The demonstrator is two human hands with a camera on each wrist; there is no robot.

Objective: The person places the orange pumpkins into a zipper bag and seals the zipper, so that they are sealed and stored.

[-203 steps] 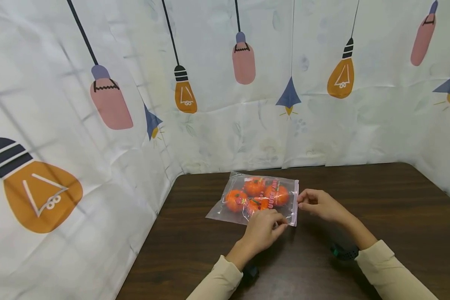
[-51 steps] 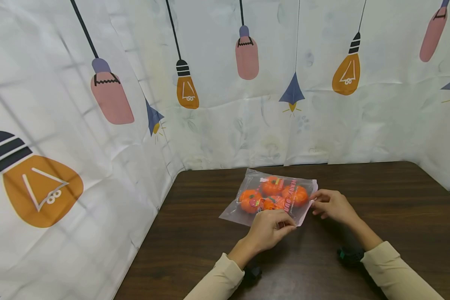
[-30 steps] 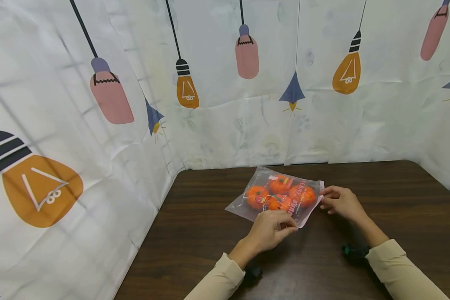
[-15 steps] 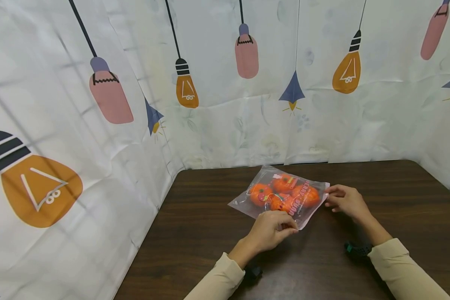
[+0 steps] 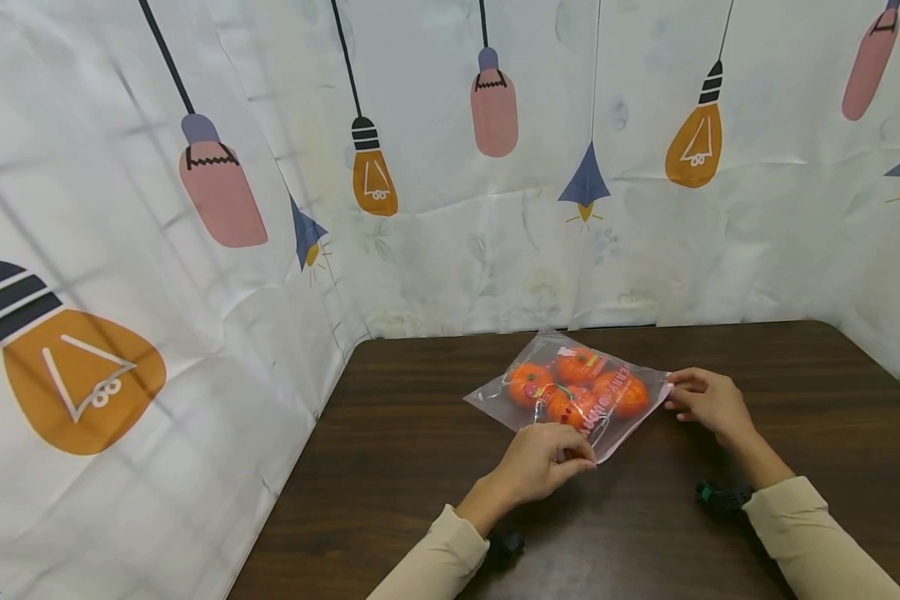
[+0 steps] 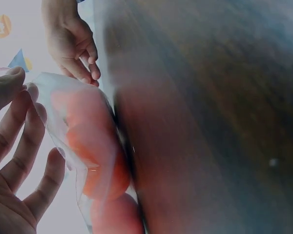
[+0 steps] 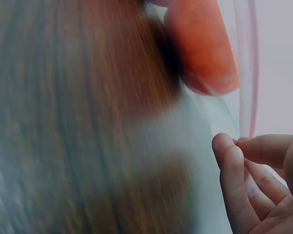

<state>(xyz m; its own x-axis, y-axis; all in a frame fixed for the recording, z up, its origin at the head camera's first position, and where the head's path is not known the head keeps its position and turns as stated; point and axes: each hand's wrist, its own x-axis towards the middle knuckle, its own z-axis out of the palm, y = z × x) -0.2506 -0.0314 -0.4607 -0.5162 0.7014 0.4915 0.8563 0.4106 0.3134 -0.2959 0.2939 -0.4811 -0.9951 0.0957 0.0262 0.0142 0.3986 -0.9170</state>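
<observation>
A clear plastic zip bag [image 5: 495, 401] with pink lettering lies on the brown table, several round orange-red fruits [image 5: 621, 394] inside it. My left hand [image 5: 538, 462] pinches the near corner of the bag's pink-edged side between thumb and forefinger; in the left wrist view the other fingers spread along the plastic. At the far end of that same edge, my right hand [image 5: 712, 406] pinches the other corner. The right wrist view shows the thumb and fingertips together on the pink zip edge [image 7: 254, 63]. Whether the zip is parted cannot be made out.
The dark wood-grain table [image 5: 390, 467] reaches back to a white curtain [image 5: 450, 267] printed with lamps, which also hangs along the left side. Dark wrist-worn devices show under both forearms, such as the right one [image 5: 722, 495].
The bag has shifted right and turned, its pink edge now slanting. My right hand has moved right with its corner. The left hand moved slightly right earlier and has since stayed nearly still.
</observation>
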